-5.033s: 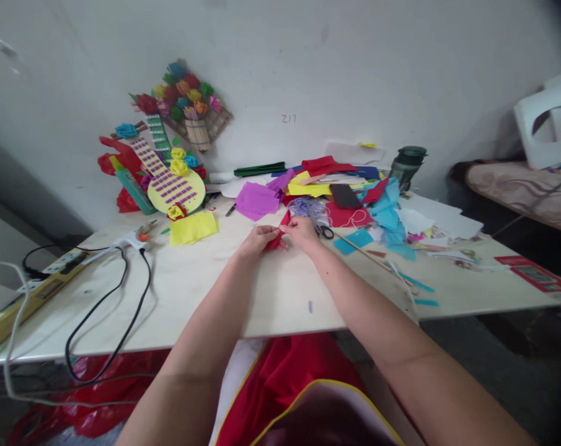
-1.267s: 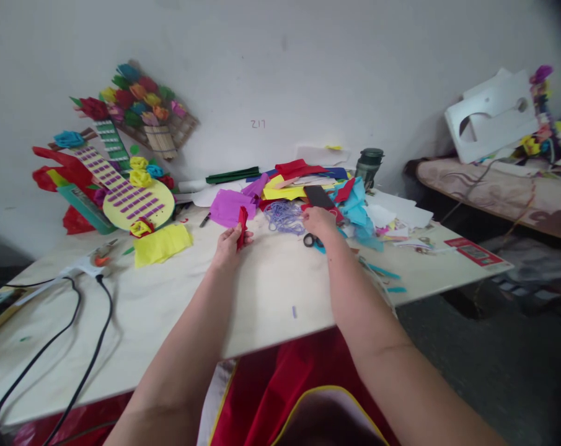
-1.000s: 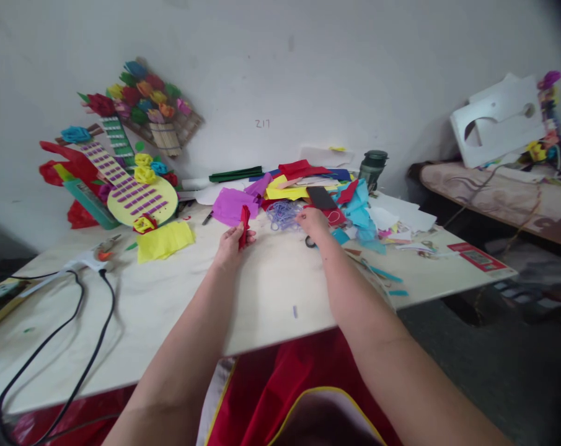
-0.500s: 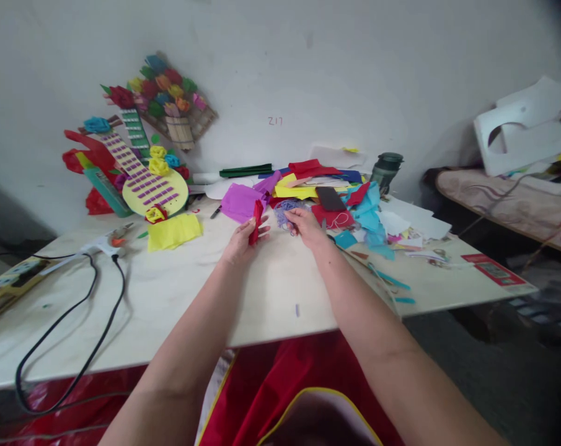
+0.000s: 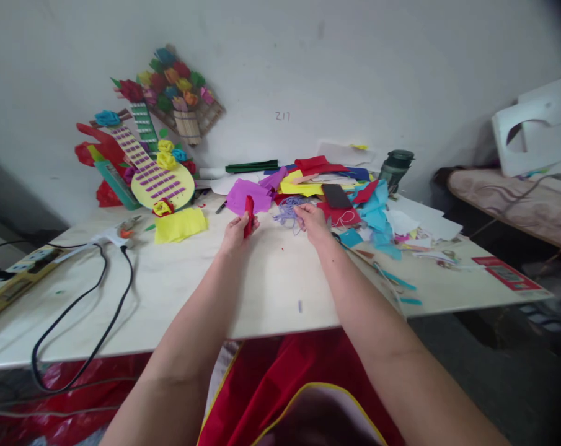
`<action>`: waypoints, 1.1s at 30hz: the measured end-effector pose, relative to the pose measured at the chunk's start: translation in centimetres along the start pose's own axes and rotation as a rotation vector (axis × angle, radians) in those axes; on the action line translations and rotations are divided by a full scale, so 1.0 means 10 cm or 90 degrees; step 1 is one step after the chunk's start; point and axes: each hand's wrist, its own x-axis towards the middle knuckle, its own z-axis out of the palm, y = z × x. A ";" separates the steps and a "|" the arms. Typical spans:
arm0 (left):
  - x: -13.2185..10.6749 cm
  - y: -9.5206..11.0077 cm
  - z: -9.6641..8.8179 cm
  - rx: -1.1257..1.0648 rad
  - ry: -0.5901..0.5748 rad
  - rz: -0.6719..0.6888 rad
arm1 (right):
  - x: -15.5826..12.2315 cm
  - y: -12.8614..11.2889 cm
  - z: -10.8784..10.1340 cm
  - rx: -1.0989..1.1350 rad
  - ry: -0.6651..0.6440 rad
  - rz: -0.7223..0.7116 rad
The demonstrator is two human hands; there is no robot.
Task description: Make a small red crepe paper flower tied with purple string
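Observation:
Folded red crepe-like paper (image 5: 248, 215) stands upright in my left hand (image 5: 236, 232), its fingers closed around the lower part. My right hand (image 5: 310, 220) pinches purple yarn (image 5: 288, 209) at the right side of a loose tangle lying on the table (image 5: 271, 285). Behind my left hand lies a sheet of purple paper (image 5: 247, 196). A dark phone (image 5: 336, 196) rests on red paper just beyond my right hand. The two hands are apart, with bare tabletop between them.
A hot glue gun (image 5: 115, 235) with a black cable lies left, near a power strip (image 5: 20, 275). Yellow paper (image 5: 181, 225) sits by a flower-decorated paper guitar (image 5: 162, 183). Blue paper scraps (image 5: 375, 214), scissors and a dark bottle (image 5: 395, 170) are on the right.
My right hand has drawn slightly away from the tangle, and the yarn looks looser and more spread. My left hand still holds the red paper. The whole view has shifted a little.

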 end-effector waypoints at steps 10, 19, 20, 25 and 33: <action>-0.12 -0.03 0.09 -0.013 -0.109 -0.087 | -0.08 -0.02 0.03 0.061 -0.215 -0.050; -0.03 0.11 0.03 -0.257 0.018 -0.077 | 0.00 -0.01 -0.07 -0.035 -0.131 -0.086; -0.03 0.14 0.02 -0.264 0.017 -0.067 | 0.01 -0.01 -0.10 -0.042 -0.086 -0.085; -0.07 0.17 0.02 -0.207 0.031 -0.068 | 0.02 -0.02 -0.13 -0.077 0.007 -0.103; -0.05 0.16 -0.06 -0.053 -0.014 -0.075 | 0.08 -0.01 -0.08 0.098 0.121 -0.193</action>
